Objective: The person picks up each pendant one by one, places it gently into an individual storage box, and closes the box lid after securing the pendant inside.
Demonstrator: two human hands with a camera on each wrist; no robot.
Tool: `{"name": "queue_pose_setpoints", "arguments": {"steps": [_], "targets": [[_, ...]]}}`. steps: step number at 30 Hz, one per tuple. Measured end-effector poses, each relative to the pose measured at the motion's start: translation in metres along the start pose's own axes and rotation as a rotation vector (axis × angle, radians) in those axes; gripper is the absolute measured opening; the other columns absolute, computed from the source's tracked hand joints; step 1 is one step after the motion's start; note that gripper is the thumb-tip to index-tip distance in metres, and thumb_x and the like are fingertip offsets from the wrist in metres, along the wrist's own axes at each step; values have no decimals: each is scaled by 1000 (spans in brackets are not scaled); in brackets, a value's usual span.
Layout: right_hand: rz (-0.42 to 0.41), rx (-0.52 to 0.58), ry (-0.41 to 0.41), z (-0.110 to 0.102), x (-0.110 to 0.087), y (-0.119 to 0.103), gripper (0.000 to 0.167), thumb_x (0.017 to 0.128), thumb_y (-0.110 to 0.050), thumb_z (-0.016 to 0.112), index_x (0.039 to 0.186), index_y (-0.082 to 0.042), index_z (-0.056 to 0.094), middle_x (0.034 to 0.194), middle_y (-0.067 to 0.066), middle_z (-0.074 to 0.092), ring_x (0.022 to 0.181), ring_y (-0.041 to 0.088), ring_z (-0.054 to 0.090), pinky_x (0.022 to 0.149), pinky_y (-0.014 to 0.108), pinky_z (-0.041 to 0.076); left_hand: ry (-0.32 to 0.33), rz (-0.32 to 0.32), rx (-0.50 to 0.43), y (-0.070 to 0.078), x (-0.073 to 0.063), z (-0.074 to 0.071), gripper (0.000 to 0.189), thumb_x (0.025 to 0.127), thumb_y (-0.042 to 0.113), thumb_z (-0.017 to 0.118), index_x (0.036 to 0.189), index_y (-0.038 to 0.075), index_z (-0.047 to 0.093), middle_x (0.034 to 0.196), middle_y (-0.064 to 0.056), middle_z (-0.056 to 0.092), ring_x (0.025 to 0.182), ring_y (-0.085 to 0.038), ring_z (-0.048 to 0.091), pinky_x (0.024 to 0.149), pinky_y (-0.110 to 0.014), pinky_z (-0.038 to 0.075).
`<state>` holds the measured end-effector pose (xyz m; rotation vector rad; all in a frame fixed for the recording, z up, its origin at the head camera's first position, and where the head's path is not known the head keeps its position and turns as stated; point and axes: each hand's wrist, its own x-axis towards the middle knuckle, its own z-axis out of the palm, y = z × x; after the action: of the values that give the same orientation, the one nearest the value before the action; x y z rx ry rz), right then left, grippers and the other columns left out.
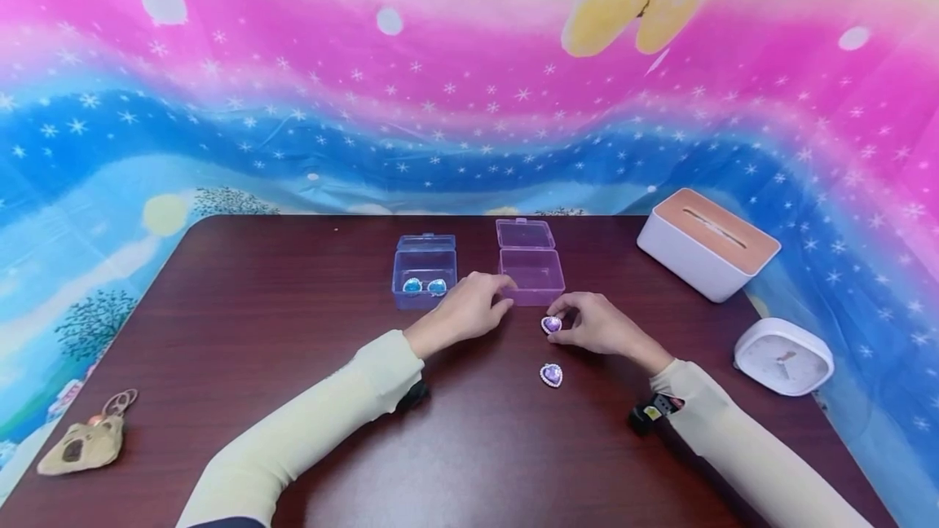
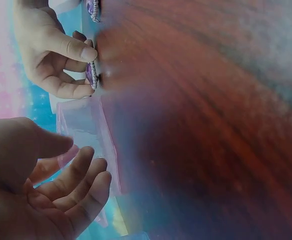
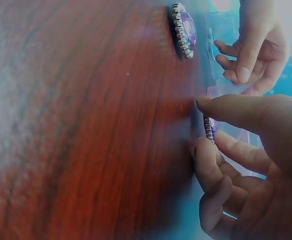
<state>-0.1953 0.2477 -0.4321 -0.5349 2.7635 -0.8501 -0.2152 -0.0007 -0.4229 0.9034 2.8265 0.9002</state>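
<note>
My right hand [image 1: 597,324] pinches a purple heart-shaped gem [image 1: 552,324] with a beaded silver rim between thumb and fingers, low over the table. A second purple heart gem [image 1: 551,375] lies on the table nearer to me. At the front left corner of an open pink clear box [image 1: 531,297] is my left hand [image 1: 473,305], its fingers loosely bent and holding nothing; whether a fingertip touches the box I cannot tell. No gem shows inside the pink box. To its left stands an open blue clear box [image 1: 425,300] with two blue gems [image 1: 424,286] inside.
A white tissue box with a peach-coloured lid [image 1: 707,247] stands at the back right, with a white clock [image 1: 785,357] in front of it. At the left edge lies a beige plush keychain [image 1: 84,442]. A patterned cloth [image 1: 440,104] hangs behind the table.
</note>
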Motion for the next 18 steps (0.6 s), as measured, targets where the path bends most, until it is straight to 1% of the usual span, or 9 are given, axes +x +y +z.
{"name": "queue_pose_setpoints", "arguments": {"steps": [4,7,10,14,18], "targets": [[-16,40,3,-3,-1,0,30,81,-17,87,106,-8,74,94,6,70,73,12,59,64,25,51,16,25,1,-1,0,0,24,102,8,58,120,7,74,114,-9,78,106,-21,74,95,-38,59],[-13,85,-1,-7,-2,0,31,82,-18,87,108,-9,73,95,7,70,68,14,59,60,26,52,21,30,-2,-1,1,-1,25,103,7,55,119,6,74,113,-9,78,103,-21,74,93,-38,59],[2,140,-11,-13,-3,-2,32,83,-19,86,110,-10,73,96,8,69,64,16,61,57,28,53,17,20,-7,-1,1,-1,25,104,7,55,120,6,74,113,-10,78,100,-21,74,93,-38,59],[-1,185,-4,-23,-3,-5,33,84,-19,85,112,-11,72,96,9,69,64,18,64,57,30,55,24,15,-8,-1,1,-1,24,103,7,56,119,5,75,112,-10,78,101,-22,74,94,-39,59],[-25,188,38,-33,-3,-5,33,84,-17,85,114,-10,72,93,10,70,66,18,63,59,28,54,38,23,-8,-1,1,1,23,103,8,58,117,5,75,111,-10,78,104,-23,75,95,-39,59]]}}
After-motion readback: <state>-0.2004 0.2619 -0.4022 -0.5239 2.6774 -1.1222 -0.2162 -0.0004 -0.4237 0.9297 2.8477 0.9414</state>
